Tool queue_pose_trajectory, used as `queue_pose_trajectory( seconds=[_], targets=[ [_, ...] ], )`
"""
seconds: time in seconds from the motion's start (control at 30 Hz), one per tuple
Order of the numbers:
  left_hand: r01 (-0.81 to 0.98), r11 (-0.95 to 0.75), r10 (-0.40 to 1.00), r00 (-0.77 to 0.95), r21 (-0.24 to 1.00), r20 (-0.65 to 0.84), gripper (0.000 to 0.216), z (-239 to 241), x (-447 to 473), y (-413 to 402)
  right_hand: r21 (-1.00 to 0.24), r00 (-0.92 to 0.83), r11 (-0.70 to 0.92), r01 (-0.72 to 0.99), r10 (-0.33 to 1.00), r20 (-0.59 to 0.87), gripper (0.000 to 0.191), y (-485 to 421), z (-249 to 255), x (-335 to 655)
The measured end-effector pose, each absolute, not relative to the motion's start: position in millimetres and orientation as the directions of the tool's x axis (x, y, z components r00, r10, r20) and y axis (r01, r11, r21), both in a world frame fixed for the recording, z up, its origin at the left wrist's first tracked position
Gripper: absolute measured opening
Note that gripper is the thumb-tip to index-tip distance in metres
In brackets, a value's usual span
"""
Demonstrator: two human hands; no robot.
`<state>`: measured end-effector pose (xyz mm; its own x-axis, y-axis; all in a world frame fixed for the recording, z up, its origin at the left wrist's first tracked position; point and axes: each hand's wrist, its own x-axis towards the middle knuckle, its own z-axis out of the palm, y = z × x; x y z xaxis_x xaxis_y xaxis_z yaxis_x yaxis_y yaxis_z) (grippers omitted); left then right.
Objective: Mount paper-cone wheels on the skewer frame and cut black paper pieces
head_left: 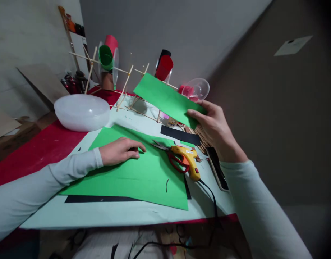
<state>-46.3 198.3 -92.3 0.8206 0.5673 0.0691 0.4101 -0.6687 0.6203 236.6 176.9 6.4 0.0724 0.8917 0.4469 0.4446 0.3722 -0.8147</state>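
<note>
The table spreads beneath both my hands, its cover pale toward the middle and red out past my left fingers. A large green sheet lies on it, directly under my left hand, whose fingers are loosely curled, thumb and forefinger slightly apart, gripping nothing; I cannot tell how firmly they press. A white tub stands beyond and left of those fingers. Raised off the table, my right hand pinches a green strip by its near end, the rest slanting away left of the fingertips. Below that pinch lies a black strip. Between my hands sits a yellow glue gun, overlapping red-handled scissors, blades pointing toward my left fingertips.
</note>
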Motion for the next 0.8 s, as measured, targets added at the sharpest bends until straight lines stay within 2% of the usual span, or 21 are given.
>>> queue_pose_trajectory(
  seconds=[0.07, 0.2, 0.23, 0.33, 0.4, 0.47, 0.57, 0.63, 0.7, 0.8],
  targets=[
    [0.407, -0.69, 0.564, 0.821, 0.599, 0.092, 0.038, -89.5, -42.7, 189.5, -0.914, 0.15, 0.3, 0.273, 0.925, 0.349, 0.028, 158.0, -11.4, 248.1],
    [0.532, -0.729, 0.645, 0.744, 0.429, 0.174, 0.03, -71.0, -55.4, 183.7, -0.972, 0.169, 0.156, 0.177, 0.968, 0.186, 0.035, 132.0, -49.1, 246.5],
    [0.574, -0.711, 0.68, 0.708, 0.407, 0.192, 0.027, -64.2, -64.3, 185.5, -0.976, 0.153, 0.135, 0.172, 0.975, 0.162, 0.035, 127.6, -55.9, 242.3],
    [0.631, -0.622, 0.78, 0.549, 0.463, 0.3, 0.028, -46.1, -98.4, 192.7, -0.949, 0.07, 0.13, 0.288, 0.985, 0.157, 0.033, 117.1, -67.7, 226.9],
    [0.734, -0.516, 0.855, 0.413, 0.442, 0.314, 0.027, -41.1, -118.5, 195.3, -0.894, -0.003, 0.167, 0.416, 0.983, 0.182, 0.03, 111.6, -70.9, 216.7],
    [0.78, -0.479, 0.874, 0.383, 0.401, 0.3, 0.028, -43.0, -130.2, 195.1, -0.824, -0.073, 0.227, 0.52, 0.972, 0.223, 0.026, 106.7, -73.6, 207.7],
    [0.767, -0.528, 0.847, 0.446, 0.364, 0.289, 0.029, -52.6, -130.7, 191.7, -0.714, -0.165, 0.313, 0.626, 0.948, 0.272, 0.019, 100.3, -78.9, 197.3],
    [0.745, -0.56, 0.827, 0.482, 0.362, 0.288, 0.028, -58.1, -123.8, 188.7, -0.642, -0.222, 0.36, 0.677, 0.932, 0.288, 0.022, 97.0, -81.8, 192.8],
    [0.725, -0.583, 0.812, 0.506, 0.367, 0.291, 0.028, -61.7, -115.9, 186.4, -0.559, -0.285, 0.401, 0.726, 0.915, 0.286, 0.027, 94.5, -83.1, 190.1],
    [0.674, -0.628, 0.778, 0.554, 0.389, 0.296, 0.028, -65.8, -107.5, 184.8, -0.404, -0.374, 0.44, 0.802, 0.897, 0.235, 0.022, 91.4, -82.2, 188.0]
  ],
)
